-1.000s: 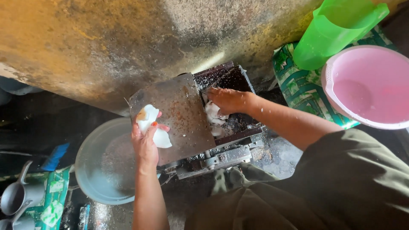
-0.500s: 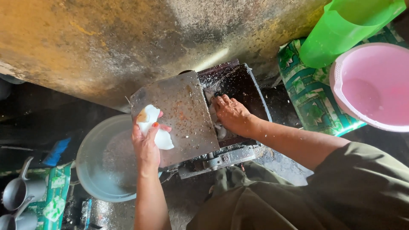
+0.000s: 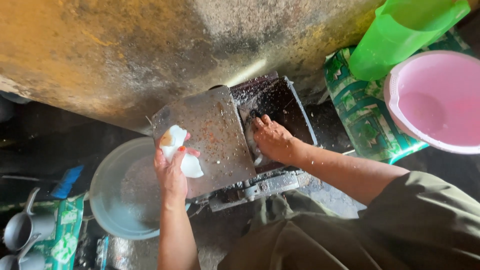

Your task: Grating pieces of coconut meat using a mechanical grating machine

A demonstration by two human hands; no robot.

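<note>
The left hand [image 3: 171,172] holds a white coconut piece [image 3: 179,150], not grated yet. The right hand [image 3: 272,140] presses another, I think, inside the dark grater box [image 3: 290,107], with white bits already scattered around.

A metal plate [image 3: 210,140] leans left of the open box [image 3: 280,115]; a basin [image 3: 125,195] lies further left; a bucket [image 3: 435,100] far right.

The right hand [image 3: 272,140] covers whatever pale thing it presses inside the dark metal box [image 3: 285,107], so its shape cannot be told. The pink basin [image 3: 435,100] and the green jug [image 3: 400,35] are cut by the frame's edge. The grey cups [image 3: 20,235] run off at bottom left. The round bowl [image 3: 125,200] lies partly behind the left hand [image 3: 172,172].
</note>
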